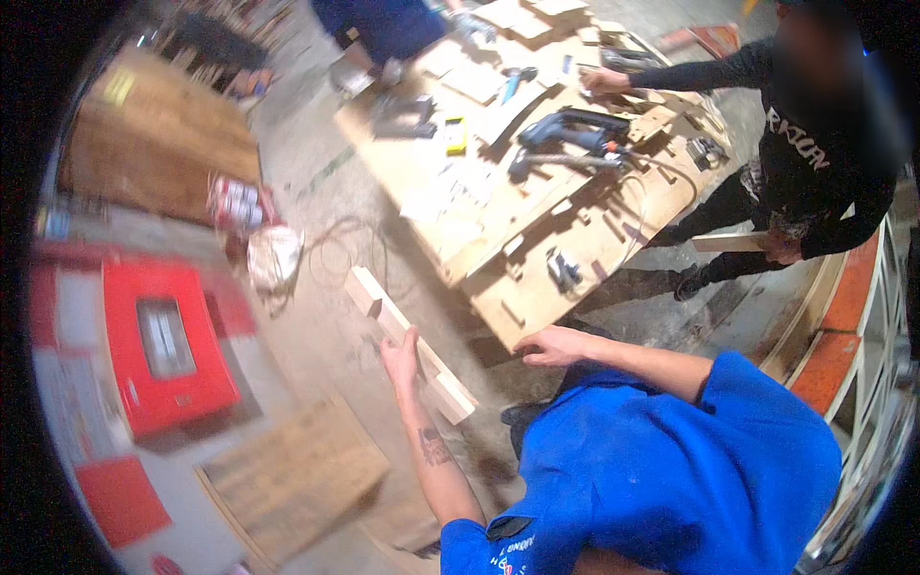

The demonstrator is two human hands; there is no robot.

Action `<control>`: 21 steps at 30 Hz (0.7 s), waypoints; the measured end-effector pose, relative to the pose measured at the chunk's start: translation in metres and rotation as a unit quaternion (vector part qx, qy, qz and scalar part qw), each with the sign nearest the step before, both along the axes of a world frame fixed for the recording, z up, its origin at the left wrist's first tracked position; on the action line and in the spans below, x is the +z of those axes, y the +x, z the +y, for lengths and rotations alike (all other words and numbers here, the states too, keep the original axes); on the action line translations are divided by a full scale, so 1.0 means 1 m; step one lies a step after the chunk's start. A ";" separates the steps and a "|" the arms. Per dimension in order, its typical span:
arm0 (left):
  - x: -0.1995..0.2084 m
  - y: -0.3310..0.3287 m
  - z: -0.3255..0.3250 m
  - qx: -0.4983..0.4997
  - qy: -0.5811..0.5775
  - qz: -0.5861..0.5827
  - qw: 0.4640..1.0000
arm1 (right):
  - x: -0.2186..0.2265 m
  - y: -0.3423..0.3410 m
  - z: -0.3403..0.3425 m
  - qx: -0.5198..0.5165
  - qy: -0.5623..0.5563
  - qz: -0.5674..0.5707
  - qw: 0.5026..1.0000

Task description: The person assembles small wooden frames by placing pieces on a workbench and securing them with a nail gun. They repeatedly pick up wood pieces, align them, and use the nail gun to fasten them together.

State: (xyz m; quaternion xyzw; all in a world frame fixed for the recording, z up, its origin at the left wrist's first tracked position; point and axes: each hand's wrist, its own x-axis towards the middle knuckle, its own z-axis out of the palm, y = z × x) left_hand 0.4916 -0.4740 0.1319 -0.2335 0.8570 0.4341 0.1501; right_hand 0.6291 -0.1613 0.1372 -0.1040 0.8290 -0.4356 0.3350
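Observation:
My left hand [400, 360] is closed around the middle of a long pale wooden piece [448, 391] with blocks or notches along it. The piece is held clear of the workbench, slanting down to the right. My right hand [556, 346] is at the near corner of the wooden workbench [494, 305], its fingers loosely bent and apart, with nothing seen in them. Whether they press on the corner is hard to tell. Nearby on the bench are a dark clamp-like tool [563, 272], a hammer [561, 161] and a dark power tool [575, 128].
Across the bench a co-worker in black [815, 125] reaches over it with one hand and holds a wooden strip [733, 242] in the other. A nail gun [402, 117] lies at the far left. A red box [168, 345], wooden boards [297, 479] and a cable [350, 244] lie leftward.

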 end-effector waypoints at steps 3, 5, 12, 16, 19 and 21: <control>0.001 -0.074 0.085 -0.085 0.051 0.009 0.995 | -0.003 -0.018 0.086 -0.124 -0.020 0.001 0.992; -0.002 -0.127 0.130 -0.103 0.035 -0.006 0.994 | -0.002 -0.026 0.133 -0.203 -0.028 0.011 0.979; -0.022 -0.258 0.219 -0.108 -0.098 0.016 0.989 | 0.010 -0.008 0.226 -0.377 -0.017 -0.042 0.925; -0.059 -0.307 0.240 -0.094 -0.185 0.011 0.978 | 0.010 0.005 0.241 -0.422 0.019 -0.086 0.902; -0.079 -0.333 0.234 -0.078 -0.275 -0.020 0.958 | 0.014 0.013 0.240 -0.443 0.034 -0.099 0.890; -0.090 -0.341 0.230 -0.045 -0.196 0.021 0.979 | 0.018 0.016 0.237 -0.450 0.084 -0.123 0.881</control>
